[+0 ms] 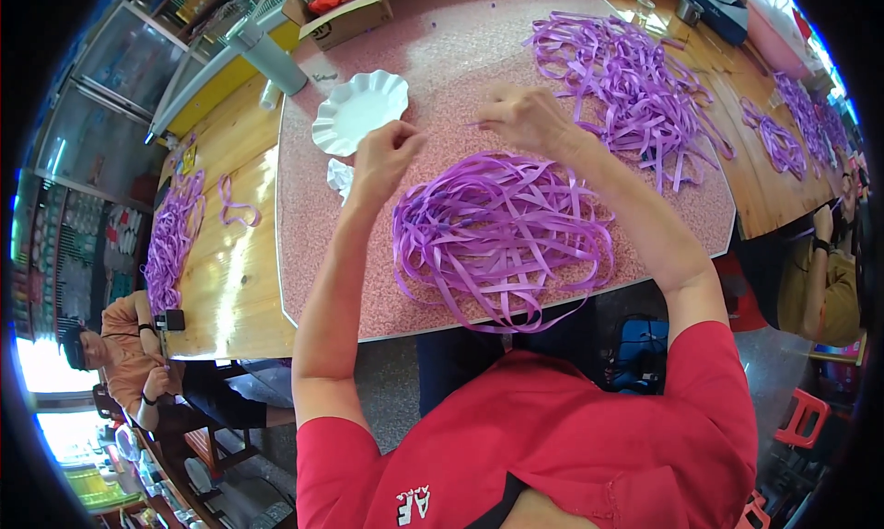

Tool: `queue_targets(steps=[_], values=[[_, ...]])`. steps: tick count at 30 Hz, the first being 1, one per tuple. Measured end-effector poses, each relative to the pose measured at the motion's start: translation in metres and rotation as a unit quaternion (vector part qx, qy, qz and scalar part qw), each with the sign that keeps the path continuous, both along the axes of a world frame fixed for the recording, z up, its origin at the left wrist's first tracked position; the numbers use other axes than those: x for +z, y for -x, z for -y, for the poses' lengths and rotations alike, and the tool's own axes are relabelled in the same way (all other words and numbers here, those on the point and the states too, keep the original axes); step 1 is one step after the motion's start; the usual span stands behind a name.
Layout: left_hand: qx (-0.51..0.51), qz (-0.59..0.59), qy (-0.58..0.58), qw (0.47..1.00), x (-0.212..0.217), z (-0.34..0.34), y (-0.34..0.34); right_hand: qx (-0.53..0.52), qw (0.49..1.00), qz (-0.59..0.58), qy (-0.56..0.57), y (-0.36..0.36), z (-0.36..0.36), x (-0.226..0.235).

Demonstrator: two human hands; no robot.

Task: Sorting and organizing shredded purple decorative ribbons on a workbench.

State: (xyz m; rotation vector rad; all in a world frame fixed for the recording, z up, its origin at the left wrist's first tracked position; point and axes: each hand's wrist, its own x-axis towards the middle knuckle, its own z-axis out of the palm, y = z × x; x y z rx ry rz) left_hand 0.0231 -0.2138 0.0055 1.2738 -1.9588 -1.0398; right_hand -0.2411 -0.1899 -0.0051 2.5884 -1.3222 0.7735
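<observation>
Big pink speckled table (pixel 433 69) takes up most of the view, butted against a wooden table (pixel 230 271) on the left. A heap of purple ribbon strips (pixel 502 234) sits right in front of the person, with a second purple ribbon pile (pixel 635 87) further back on the right. Cardboard box (pixel 345 18) at the far edge, white scalloped paper plate (pixel 359 110) nearer. Left hand (pixel 382 156) is curled shut just above the heap, can't tell what's in it. Right hand (pixel 525 115) is pinching a thin purple strip (pixel 474 123).
</observation>
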Motion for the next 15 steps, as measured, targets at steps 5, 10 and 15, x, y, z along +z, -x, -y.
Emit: queue_targets(steps=[5, 10, 15], values=[[0.163, 0.265, 0.338, 0.888, -0.028, 0.025, -0.048, -0.096, 0.990, 0.102, 0.016, 0.027, 0.000, -0.007], [0.133, 0.369, 0.285, 0.875, -0.031, 0.026, -0.049, -0.120, 0.983, 0.137, 0.026, 0.032, -0.003, -0.014], [0.114, 0.209, 0.438, 0.867, -0.006, -0.001, -0.010, -0.113, 0.983, 0.145, 0.024, 0.020, -0.022, 0.007]])
